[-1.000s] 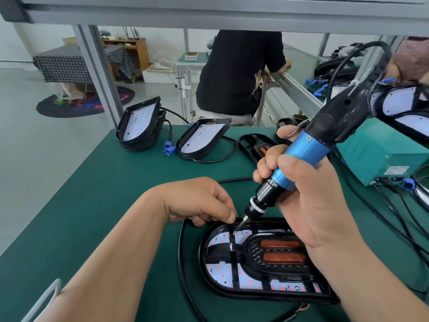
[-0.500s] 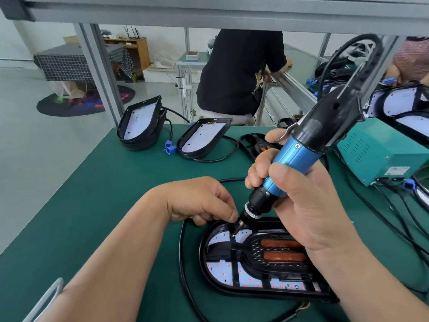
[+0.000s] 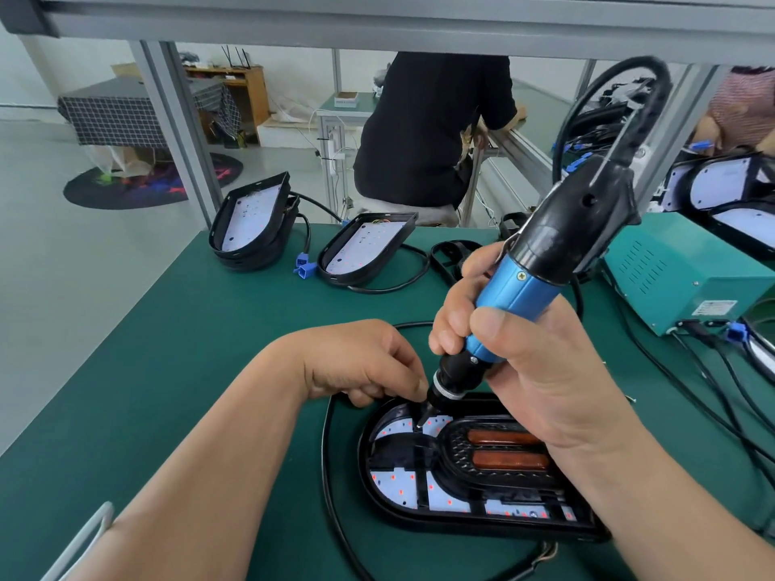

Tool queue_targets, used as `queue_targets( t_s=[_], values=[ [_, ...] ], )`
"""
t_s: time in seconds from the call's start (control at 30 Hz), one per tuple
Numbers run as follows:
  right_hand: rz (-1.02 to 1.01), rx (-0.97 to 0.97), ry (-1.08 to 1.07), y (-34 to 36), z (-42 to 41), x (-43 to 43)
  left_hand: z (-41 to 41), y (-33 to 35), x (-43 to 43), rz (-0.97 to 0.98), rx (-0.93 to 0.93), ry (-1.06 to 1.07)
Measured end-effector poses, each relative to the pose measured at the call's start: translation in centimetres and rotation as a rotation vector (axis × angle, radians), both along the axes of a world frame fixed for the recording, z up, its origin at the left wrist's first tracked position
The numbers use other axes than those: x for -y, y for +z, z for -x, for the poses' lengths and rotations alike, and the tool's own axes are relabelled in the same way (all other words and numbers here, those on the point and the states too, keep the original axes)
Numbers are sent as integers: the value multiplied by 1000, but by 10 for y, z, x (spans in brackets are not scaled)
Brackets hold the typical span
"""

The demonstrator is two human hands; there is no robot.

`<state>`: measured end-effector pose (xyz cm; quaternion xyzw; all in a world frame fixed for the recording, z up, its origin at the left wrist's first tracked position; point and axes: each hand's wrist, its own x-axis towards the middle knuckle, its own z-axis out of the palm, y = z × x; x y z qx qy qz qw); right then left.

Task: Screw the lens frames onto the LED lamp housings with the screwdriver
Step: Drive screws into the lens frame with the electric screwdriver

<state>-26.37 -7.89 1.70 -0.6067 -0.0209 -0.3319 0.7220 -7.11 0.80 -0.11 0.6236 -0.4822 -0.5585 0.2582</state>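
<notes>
A black oval LED lamp housing (image 3: 377, 492) lies on the green mat in front of me, with a black lens frame (image 3: 423, 448) across its white LED board. My right hand (image 3: 541, 371) grips a blue and black electric screwdriver (image 3: 520, 287), tilted, its bit down on the frame near the housing's far left rim. My left hand (image 3: 360, 362) rests curled at that rim, fingertips pinched right beside the bit; what they pinch is hidden.
Two more lamp housings (image 3: 251, 228) (image 3: 365, 249) with cables lie at the back of the mat. A teal power box (image 3: 687, 278) stands at right, with several cables running from it. A person in black (image 3: 432, 132) sits behind the bench.
The screwdriver has swung more upright and moved left and down, its bit now on the frame. My left hand has barely moved.
</notes>
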Motion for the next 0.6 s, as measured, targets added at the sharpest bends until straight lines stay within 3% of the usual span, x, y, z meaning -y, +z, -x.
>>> queue_targets(
  t_s=[0.17, 0.3, 0.4, 0.5, 0.6],
  values=[
    [27, 61, -35, -1, 1, 2, -2, -1, 0, -8, -11, -3],
    [-84, 177, -105, 2, 5, 4, -4, -3, 1, -4, -27, 0],
    [-225, 243, -171, 4, 6, 9, -4, -4, 2, 33, -159, 50],
    [-315, 288, -258, 7, 10, 19, 0, -11, 12, 107, -385, 280],
    [-367, 299, -352, 6, 15, 29, 7, -16, 19, 143, -508, 369]
  ],
)
